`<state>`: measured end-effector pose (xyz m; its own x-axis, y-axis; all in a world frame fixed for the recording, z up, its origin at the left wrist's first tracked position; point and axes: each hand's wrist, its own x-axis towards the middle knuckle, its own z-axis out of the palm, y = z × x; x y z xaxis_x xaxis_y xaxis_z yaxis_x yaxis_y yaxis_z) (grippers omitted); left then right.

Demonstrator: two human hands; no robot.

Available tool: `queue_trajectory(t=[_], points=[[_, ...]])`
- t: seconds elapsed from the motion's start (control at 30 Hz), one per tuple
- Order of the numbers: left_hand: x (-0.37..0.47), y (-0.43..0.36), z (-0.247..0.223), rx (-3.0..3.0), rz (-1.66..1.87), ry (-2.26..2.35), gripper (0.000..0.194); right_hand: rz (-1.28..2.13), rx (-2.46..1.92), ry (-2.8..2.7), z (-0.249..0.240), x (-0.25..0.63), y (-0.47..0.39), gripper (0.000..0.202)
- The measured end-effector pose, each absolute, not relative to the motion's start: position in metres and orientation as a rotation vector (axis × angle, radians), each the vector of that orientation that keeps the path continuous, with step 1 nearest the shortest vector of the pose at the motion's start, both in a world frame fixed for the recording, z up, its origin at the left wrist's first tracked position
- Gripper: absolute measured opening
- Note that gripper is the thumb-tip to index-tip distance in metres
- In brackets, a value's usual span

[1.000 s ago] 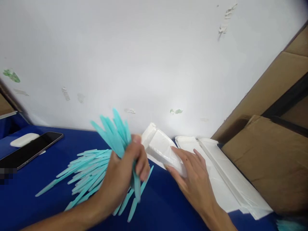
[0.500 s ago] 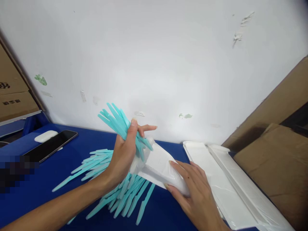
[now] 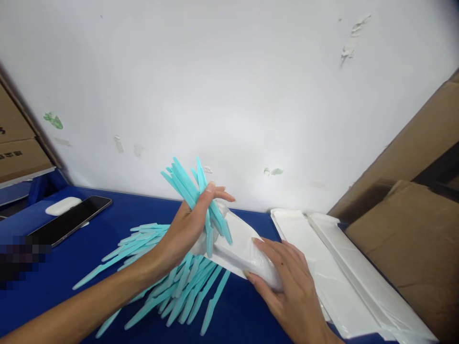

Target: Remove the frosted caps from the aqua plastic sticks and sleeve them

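My left hand (image 3: 191, 222) is closed on a bundle of turquoise plastic sticks (image 3: 184, 181), which fan out above the thumb and point down below it. Their lower ends overlap the open end of a white plastic bag (image 3: 238, 241). My right hand (image 3: 290, 277) grips the bag's other end, thumb on the near side and fingers on top. Under and left of my left forearm, many more turquoise sticks (image 3: 193, 291) lie in a loose pile on the blue table (image 3: 244, 315). How far the held sticks reach into the bag is unclear.
Flat white plastic packs (image 3: 333, 272) lie at the right beside a brown cardboard box (image 3: 409, 239). At the left are a dark phone (image 3: 71, 222), a white case (image 3: 63, 206) and cardboard boxes (image 3: 21, 157). A white wall (image 3: 229, 95) stands behind the table.
My left hand has shifted slightly right, and the sticks in it have turned more upright, with their lower ends further down over the bag. My right hand stays almost in place.
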<state>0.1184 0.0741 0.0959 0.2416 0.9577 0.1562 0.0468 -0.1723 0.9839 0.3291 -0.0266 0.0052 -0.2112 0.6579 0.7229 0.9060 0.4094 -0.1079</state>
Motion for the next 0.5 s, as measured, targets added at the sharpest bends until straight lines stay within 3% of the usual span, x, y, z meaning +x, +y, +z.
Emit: queue_trajectory(t=[0.37,0.5], points=[[0.119,0.087,0.095,1.25,1.087,0.768,0.042,-0.382,-1.301,-1.871,0.012,0.328,-0.03,0.037],[0.122,0.086,0.089,1.222,1.091,0.745,0.042,-0.374,-1.518,-2.066,0.0,0.329,-0.027,0.065]])
